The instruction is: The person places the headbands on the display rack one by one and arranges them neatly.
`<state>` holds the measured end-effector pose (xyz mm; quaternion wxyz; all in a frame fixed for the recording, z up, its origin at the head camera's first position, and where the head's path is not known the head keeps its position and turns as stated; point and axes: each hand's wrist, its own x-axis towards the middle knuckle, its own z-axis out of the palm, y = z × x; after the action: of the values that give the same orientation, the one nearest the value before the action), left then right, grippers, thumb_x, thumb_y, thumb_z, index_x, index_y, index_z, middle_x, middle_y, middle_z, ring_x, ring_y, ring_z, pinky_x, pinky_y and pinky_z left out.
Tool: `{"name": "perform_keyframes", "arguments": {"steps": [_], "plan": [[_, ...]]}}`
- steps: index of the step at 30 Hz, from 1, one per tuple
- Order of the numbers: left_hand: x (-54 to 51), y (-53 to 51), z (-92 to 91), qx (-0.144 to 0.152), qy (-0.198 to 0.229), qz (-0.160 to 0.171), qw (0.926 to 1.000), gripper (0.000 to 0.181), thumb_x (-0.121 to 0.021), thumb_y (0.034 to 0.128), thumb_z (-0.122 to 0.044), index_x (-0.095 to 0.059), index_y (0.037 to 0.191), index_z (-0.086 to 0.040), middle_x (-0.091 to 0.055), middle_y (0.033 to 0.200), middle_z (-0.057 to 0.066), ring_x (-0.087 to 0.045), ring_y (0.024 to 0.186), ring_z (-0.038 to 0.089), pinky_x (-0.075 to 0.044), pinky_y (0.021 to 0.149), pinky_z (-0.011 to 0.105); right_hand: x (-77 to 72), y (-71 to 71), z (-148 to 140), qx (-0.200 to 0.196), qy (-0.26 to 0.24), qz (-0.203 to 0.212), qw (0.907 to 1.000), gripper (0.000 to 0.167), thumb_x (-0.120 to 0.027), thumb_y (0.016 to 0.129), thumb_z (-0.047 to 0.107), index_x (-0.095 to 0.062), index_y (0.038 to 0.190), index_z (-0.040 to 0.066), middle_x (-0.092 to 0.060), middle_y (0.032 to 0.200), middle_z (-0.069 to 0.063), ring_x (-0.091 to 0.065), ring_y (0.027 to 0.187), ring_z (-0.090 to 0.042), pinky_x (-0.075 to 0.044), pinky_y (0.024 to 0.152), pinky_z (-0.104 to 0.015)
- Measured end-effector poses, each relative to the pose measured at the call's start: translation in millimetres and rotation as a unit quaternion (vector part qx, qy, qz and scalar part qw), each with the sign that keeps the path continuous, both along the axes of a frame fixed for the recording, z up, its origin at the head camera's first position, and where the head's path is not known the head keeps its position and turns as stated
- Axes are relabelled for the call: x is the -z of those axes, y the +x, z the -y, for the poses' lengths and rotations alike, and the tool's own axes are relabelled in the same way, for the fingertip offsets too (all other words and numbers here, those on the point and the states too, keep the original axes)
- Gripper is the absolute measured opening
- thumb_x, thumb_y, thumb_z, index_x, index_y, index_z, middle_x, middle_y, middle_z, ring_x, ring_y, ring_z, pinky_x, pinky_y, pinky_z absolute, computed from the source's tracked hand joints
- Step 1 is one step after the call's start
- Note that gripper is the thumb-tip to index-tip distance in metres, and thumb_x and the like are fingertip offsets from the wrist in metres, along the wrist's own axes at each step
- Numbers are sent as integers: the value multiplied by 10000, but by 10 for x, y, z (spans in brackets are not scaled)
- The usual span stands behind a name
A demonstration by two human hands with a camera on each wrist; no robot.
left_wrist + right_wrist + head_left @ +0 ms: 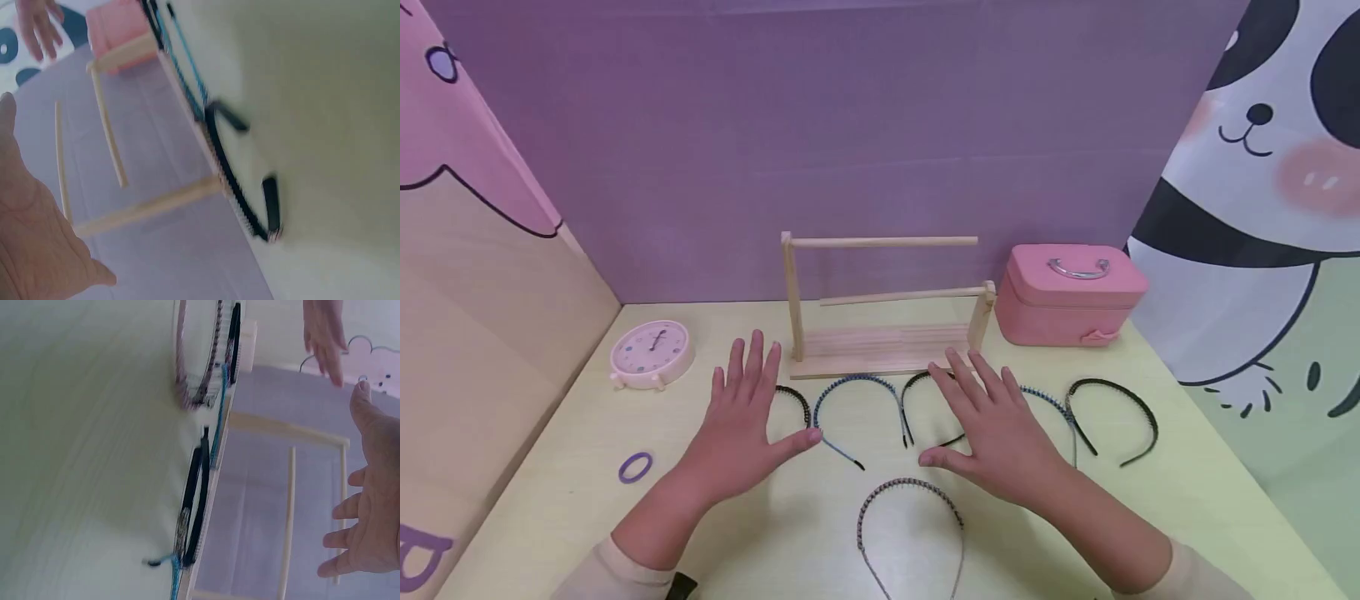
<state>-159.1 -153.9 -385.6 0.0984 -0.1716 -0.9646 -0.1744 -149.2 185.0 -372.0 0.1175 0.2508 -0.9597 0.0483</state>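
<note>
In the head view both hands hover over the table, fingers spread and palms down, holding nothing. The left hand [737, 433] is above a black headband [805, 406] and left of a blue one [855, 377]. The right hand [1003, 433] partly covers a black headband [908, 400] and another blue headband [1043, 395]. A far-right black headband [1112, 382] lies uncovered. Nearest the front, between the forearms, lies a grey-brown beaded headband [910, 482]. Behind the row stands a wooden rack [880, 346] with two horizontal rods and nothing hanging on them.
A pink clock [651, 354] lies at the back left, with a purple ring [636, 467] in front of it. At the back right, beside the rack, is a pink case [1071, 296] with a silver handle. A purple cloth [850, 125] hangs behind the table.
</note>
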Motion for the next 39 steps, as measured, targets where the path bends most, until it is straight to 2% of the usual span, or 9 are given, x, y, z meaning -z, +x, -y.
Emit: {"name": "perform_keyframes", "arguments": {"steps": [3, 6, 11, 15, 19, 22, 29, 34, 39], "plan": [[-94, -172, 102, -34, 616, 441, 9971, 1117, -532, 832, -762, 178, 1545, -276, 295, 1593, -94, 250, 1486, 214, -47, 1203, 623, -19, 67, 92, -200, -231, 49, 9995, 1012, -509, 804, 796, -233, 1567, 191, -271, 1608, -71, -218, 1484, -307, -264, 1176, -555], [-156, -376, 201, -13, 1293, 903, 9875, 1103, -570, 854, -704, 234, 1513, -336, 305, 1578, -136, 208, 1498, 221, -99, 1187, 649, -6, 148, 200, -391, -391, 180, 9983, 958, -521, 795, 795, -384, 1497, 159, -475, 1461, -45, -410, 1364, -250, -411, 1097, -452], [-251, -718, 298, 65, 2029, 1399, 9691, 1106, -600, 865, -659, 276, 1483, -389, 218, 1617, -77, 60, 1521, 292, -134, 1179, 656, 63, 301, 385, -595, -407, 956, 9928, 824, -469, 802, 816, -577, 1302, 170, -634, 1182, 35, -588, 1108, -150, -550, 852, -360], [-274, -970, 306, -31, 2315, 1554, 9603, 1128, -625, 841, -667, 235, 1511, -376, 114, 1649, 7, -63, 1514, 351, -186, 1174, 642, 151, 371, 521, -824, -327, 1764, 9803, 733, -502, 799, 802, -632, 1144, 169, -666, 989, 74, -617, 903, -83, -530, 723, -296], [-249, -1188, 278, -62, 2737, 1676, 9471, 1114, -666, 854, -595, 155, 1553, -318, 27, 1659, 20, -90, 1519, 311, -222, 1192, 579, 256, 373, 646, -933, -213, 2374, 9667, 655, -584, 789, 760, -654, 1050, 163, -581, 741, 123, -522, 690, -31, -459, 632, -229], [-240, -1319, 230, -53, 3077, 1813, 9341, 1087, -690, 868, -532, 103, 1570, -290, -16, 1660, -11, -84, 1526, 264, -216, 1204, 551, 340, 349, 730, -868, -39, 2593, 9619, 614, -617, 787, 734, -662, 997, 159, -503, 659, 135, -456, 634, -28, -425, 612, -210], [-220, -1555, 94, -112, 3542, 1928, 9150, 973, -699, 878, -487, -54, 1580, -296, -170, 1639, 5, -180, 1511, 237, -258, 1196, 525, 484, 272, 854, -583, -55, 2906, 9550, 455, -684, 787, 659, -574, 720, 222, -549, 682, 189, -471, 624, -17, -395, 569, -184], [-177, -1627, 39, -71, 3635, 1819, 9136, 737, -676, 928, -367, -274, 1524, -205, -366, 1542, 43, -348, 1442, 270, -389, 1127, 507, 510, 227, 893, -642, -116, 2882, 9554, 401, -708, 792, 617, -626, 672, 243, -580, 680, 230, -474, 618, 5, -395, 564, -174], [-93, -1679, 8, -54, 3417, 1719, 9240, 558, -643, 963, -282, -384, 1434, -134, -487, 1418, 122, -474, 1349, 306, -498, 1028, 475, 504, 241, 907, -551, -183, 3151, 9473, 364, -734, 802, 538, -624, 610, 250, -524, 526, 188, -483, 578, 5, -410, 547, -170]]}}
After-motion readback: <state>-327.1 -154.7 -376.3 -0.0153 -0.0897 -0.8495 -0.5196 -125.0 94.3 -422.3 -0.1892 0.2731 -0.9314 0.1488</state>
